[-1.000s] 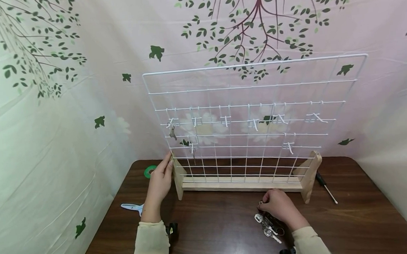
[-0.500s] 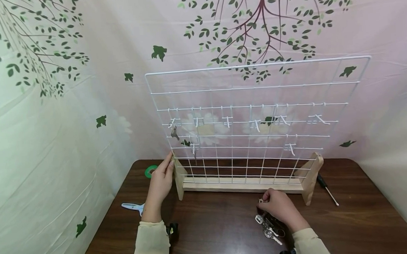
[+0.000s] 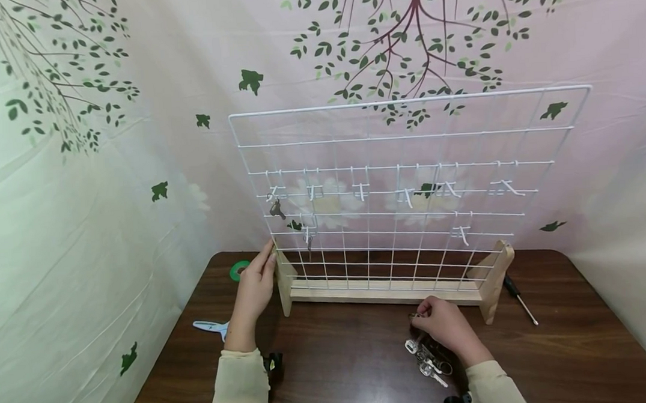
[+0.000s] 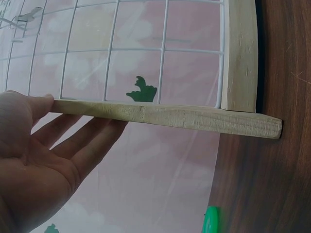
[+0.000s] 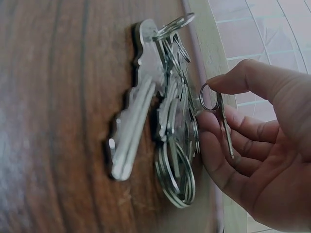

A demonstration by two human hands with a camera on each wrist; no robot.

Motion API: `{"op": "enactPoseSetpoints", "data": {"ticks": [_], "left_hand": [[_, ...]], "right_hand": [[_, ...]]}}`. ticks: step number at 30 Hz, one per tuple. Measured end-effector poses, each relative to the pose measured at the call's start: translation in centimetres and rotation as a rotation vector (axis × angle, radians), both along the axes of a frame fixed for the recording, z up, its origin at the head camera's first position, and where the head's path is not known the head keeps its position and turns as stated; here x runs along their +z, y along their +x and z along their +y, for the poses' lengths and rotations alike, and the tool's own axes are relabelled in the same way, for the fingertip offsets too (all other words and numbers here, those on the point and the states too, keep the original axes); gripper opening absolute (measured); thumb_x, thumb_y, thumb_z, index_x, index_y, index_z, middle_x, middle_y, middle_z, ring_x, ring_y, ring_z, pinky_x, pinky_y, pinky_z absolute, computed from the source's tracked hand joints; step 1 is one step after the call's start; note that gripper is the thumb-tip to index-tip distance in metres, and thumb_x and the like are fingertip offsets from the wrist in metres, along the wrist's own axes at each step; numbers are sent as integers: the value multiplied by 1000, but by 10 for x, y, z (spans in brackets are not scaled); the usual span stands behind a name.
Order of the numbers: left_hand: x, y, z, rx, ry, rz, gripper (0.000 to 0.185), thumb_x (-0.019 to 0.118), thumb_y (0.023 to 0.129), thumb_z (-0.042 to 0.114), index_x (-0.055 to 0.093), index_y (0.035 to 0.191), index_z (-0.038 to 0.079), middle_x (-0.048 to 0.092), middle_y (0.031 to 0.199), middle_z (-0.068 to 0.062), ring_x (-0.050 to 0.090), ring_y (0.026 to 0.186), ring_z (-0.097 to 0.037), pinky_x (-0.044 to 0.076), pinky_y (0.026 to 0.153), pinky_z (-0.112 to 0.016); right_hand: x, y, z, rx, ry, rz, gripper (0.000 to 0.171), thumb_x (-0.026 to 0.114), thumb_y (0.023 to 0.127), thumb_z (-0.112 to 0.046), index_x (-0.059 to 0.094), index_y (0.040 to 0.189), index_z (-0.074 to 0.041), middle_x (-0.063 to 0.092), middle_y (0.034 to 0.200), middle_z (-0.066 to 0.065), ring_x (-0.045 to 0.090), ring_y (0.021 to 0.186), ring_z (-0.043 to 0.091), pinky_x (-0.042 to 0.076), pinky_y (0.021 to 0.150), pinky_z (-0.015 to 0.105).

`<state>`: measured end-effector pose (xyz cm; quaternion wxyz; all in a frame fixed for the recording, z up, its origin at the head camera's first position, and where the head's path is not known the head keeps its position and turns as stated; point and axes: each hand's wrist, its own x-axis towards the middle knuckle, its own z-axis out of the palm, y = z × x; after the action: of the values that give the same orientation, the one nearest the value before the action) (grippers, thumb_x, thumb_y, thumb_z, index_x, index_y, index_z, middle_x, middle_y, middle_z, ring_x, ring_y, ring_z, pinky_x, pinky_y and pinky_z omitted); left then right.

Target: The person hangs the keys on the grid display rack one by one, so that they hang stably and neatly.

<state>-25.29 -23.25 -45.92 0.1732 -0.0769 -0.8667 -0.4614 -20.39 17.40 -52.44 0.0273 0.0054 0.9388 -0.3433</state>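
**Two hands at a key rack on a table**

Farthest left on the dark brown wooden table lie pale blue-handled scissors, with a green roll of tape farther back. Beside them the left hand rests with straight, relaxed fingers against the left wooden foot of the white wire grid rack, gripping nothing. Two small keys hang on white hooks at the rack's left side. Near the middle, a heap of silver keys on rings lies on the table, just in front of the rack's wooden base. The right hand pinches a single small key on a ring between thumb and fingertips, just beside that heap. Far right lies a black-handled screwdriver.
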Motion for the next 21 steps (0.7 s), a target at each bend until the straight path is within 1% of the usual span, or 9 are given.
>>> {"op": "enactPoseSetpoints", "data": {"ticks": [7, 12, 15, 21], "left_hand": [[1, 0, 0, -3, 3, 0, 50, 50, 115, 30, 46, 164, 17, 52, 163, -15, 55, 148, -36, 51, 116, -57], [1, 0, -1, -5, 2, 8, 50, 50, 115, 29, 46, 164, 17, 53, 163, -15, 55, 148, -36, 51, 117, -57], [1, 0, -1, -9, 5, 8, 50, 50, 115, 29, 46, 164, 17, 52, 163, -14, 55, 148, -36, 51, 117, -57], [1, 0, -1, -11, 9, 1, 50, 50, 115, 30, 46, 164, 18, 51, 164, -14, 54, 149, -35, 51, 117, -56]], "right_hand": [[-1, -2, 0, -6, -13, 15, 19, 77, 83, -16, 69, 97, -5, 65, 82, 1, 56, 74, 14, 45, 69, 29], [-2, -2, 1, -10, -9, 32, 17, 75, 82, -13, 70, 97, -7, 61, 80, 2, 53, 72, 15, 43, 67, 30], [-1, -2, 0, -9, -17, 46, 14, 77, 84, -13, 71, 96, -8, 63, 80, 1, 54, 72, 14, 44, 67, 30], [5, -1, -2, -2, -92, 32, 9, 78, 92, -14, 74, 94, -6, 73, 81, 1, 62, 73, 12, 48, 65, 26]]}}
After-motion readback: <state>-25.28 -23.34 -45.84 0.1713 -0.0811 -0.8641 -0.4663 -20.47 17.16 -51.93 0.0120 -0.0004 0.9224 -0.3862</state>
